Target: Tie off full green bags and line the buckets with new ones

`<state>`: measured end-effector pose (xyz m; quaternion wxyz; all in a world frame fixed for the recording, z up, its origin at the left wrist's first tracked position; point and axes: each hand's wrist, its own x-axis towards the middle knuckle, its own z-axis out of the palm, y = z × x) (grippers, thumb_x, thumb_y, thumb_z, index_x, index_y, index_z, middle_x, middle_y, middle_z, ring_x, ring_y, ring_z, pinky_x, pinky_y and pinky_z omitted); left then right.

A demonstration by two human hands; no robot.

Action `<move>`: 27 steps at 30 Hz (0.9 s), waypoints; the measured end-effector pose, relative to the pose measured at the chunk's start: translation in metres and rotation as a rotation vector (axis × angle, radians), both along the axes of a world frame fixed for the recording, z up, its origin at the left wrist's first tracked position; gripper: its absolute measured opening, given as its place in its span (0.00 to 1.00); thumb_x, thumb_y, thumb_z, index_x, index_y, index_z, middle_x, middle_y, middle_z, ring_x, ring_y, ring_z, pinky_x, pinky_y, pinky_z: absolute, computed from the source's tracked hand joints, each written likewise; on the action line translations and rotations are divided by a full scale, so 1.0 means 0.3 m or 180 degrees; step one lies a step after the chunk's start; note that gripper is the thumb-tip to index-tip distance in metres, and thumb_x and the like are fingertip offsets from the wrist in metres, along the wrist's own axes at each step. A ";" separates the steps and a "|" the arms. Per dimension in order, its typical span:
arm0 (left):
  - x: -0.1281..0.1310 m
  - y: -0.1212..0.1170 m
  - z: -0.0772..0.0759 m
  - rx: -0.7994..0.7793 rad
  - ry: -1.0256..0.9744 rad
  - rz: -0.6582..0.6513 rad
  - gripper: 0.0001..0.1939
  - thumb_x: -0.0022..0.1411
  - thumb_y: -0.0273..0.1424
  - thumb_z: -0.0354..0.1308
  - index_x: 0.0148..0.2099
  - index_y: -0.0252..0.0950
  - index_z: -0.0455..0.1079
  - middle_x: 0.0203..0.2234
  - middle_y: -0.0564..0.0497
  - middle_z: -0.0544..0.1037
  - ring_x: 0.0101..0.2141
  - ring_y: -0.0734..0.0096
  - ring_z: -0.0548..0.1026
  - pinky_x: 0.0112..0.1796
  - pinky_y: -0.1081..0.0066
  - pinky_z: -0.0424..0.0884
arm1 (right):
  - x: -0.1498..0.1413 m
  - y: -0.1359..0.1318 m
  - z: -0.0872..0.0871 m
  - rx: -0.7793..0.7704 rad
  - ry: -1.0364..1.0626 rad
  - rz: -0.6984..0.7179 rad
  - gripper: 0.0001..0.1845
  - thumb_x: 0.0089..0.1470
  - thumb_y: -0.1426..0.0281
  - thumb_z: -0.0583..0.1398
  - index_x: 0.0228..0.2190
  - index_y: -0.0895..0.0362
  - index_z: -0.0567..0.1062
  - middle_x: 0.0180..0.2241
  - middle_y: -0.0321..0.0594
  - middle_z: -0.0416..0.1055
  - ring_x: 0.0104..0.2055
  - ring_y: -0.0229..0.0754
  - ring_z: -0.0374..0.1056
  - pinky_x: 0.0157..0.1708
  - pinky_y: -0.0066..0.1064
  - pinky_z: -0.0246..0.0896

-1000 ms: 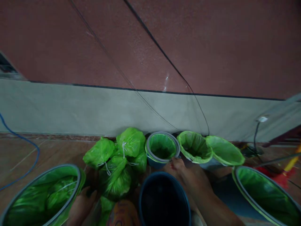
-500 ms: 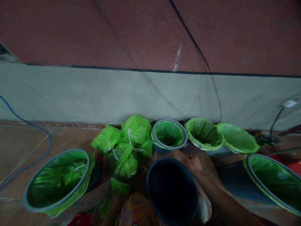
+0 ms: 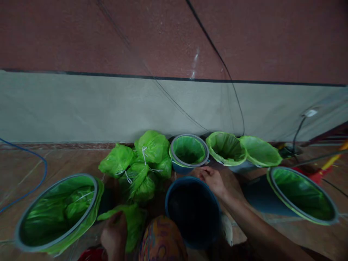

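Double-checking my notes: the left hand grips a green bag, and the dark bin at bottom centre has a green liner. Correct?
Not the liner: the head view shows the dark bin without one. The left hand does grip a green bag.

Left of the dark blue bucket (image 3: 166, 203): left hand (image 3: 114, 232) first beside the rim of the large lined bin (image 3: 96, 192), then lower, close to the patterned cloth (image 3: 163, 241); now farther out from the bucket again, fingers pinching the loose green plastic bag (image 3: 134, 226). Bag's near part now drawn out sideways, one corner pointing away from the bucket. Right hand (image 3: 212, 178), just lately farther right, now nearer the bucket's far-right rim.
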<state>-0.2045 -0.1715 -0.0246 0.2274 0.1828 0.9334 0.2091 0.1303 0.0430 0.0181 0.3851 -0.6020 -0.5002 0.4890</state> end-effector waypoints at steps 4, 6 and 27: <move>-0.031 -0.005 0.213 0.0507 0.0313 0.0419 0.18 0.56 0.42 0.59 0.44 0.39 0.80 0.31 0.43 0.82 0.34 0.47 0.78 0.35 0.59 0.69 | -0.150 -0.065 0.049 -0.0121 0.0378 0.1006 0.18 0.45 0.55 0.66 0.30 0.57 0.78 0.23 0.37 0.75 0.26 0.40 0.69 0.31 0.34 0.67; -0.019 -0.004 0.304 0.0873 0.0261 0.0620 0.18 0.54 0.43 0.60 0.43 0.39 0.80 0.27 0.47 0.80 0.33 0.51 0.77 0.35 0.61 0.68 | -0.231 -0.122 0.094 -0.0070 0.0258 0.1707 0.21 0.44 0.57 0.69 0.38 0.56 0.80 0.32 0.40 0.78 0.33 0.42 0.72 0.38 0.37 0.69; 0.310 0.157 0.672 0.1839 -0.1346 -0.2819 0.21 0.54 0.39 0.63 0.50 0.39 0.79 0.32 0.49 0.83 0.37 0.58 0.80 0.43 0.62 0.75 | -0.074 -0.255 0.652 -0.0759 0.3229 0.0394 0.16 0.39 0.67 0.74 0.33 0.60 0.82 0.33 0.44 0.84 0.34 0.46 0.80 0.41 0.37 0.75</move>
